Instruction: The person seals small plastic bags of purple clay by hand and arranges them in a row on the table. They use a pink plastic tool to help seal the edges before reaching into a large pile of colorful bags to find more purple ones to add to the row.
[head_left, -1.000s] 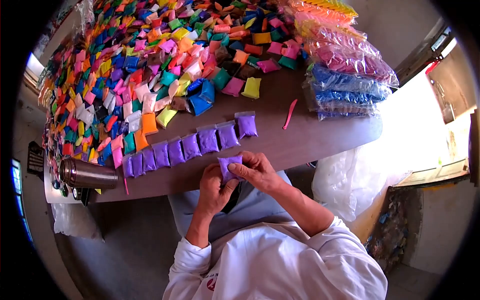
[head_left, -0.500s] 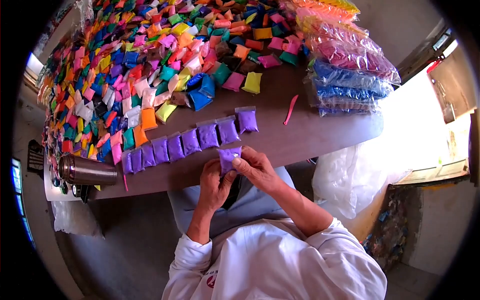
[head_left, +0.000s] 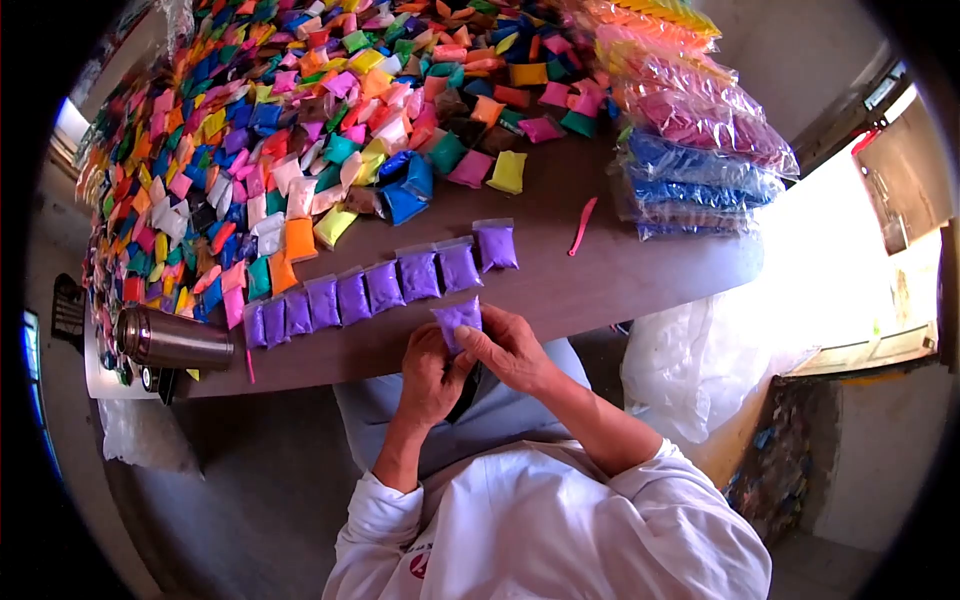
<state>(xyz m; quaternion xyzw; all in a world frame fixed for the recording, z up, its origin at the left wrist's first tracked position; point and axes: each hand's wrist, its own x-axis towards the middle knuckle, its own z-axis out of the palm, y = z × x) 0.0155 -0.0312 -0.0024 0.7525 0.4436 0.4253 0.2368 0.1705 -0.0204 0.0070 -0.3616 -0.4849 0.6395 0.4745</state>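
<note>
Between my two hands, at the table's near edge, is a small purple packet (head_left: 459, 316) in clear film. My right hand (head_left: 508, 348) grips it with the thumb pressed on its front face. My left hand (head_left: 432, 372) closes on its lower left side, fingers curled and partly hidden behind it. Just beyond my hands lies a slanting row of several like purple packets (head_left: 384, 287), side by side on the brown table (head_left: 560, 225). The rightmost purple packet (head_left: 495, 246) sits slightly higher than the others.
A heap of many-coloured packets (head_left: 300, 130) covers the table's left and far parts. Stacked clear bags of coloured packets (head_left: 700, 150) stand at right. A pink plastic knife (head_left: 582, 226) lies near them. A steel flask (head_left: 175, 340) lies at left; a white plastic bag (head_left: 685, 365) hangs at right.
The held packet has turned and tilted slightly in my hands, and my right thumb has shifted left across its face. The row of packets stays as it was.
</note>
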